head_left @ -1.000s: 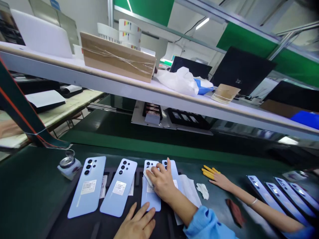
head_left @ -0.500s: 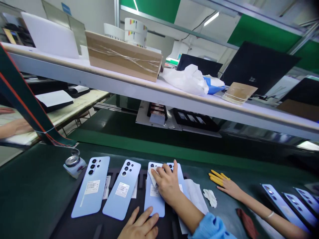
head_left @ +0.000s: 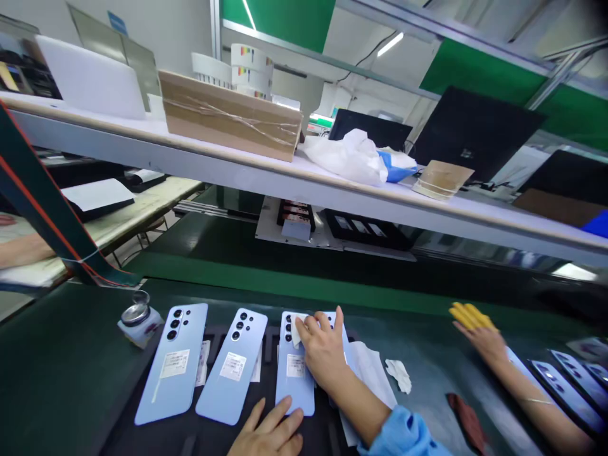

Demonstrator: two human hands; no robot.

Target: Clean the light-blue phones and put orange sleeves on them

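Several light-blue smartphones lie back up on a black tray (head_left: 124, 405). With my right hand (head_left: 325, 351) I press a small white wipe (head_left: 297, 330) to the upper back of the third phone (head_left: 285, 373), beside its camera lenses. That hand partly covers a fourth phone (head_left: 349, 348). My left hand (head_left: 272, 430) rests with fingers spread at the lower end of the third phone, fingertips touching it. To the left lie a second phone (head_left: 232, 367) and a first phone (head_left: 173, 367), each with a white label.
A small lidded bottle (head_left: 139, 320) stands left of the tray. White cloth (head_left: 373, 377), a crumpled tissue (head_left: 399, 375) and a dark red cloth (head_left: 465, 421) lie to the right. A co-worker's hand with yellow finger covers (head_left: 479, 332) is near more phones (head_left: 567, 392). A shelf (head_left: 228, 161) spans above.
My right hand has shifted slightly with the wipe over the third phone's top, uncovering more of its lenses and label. The co-worker's hand has moved right and up. My left hand stays nearly still.
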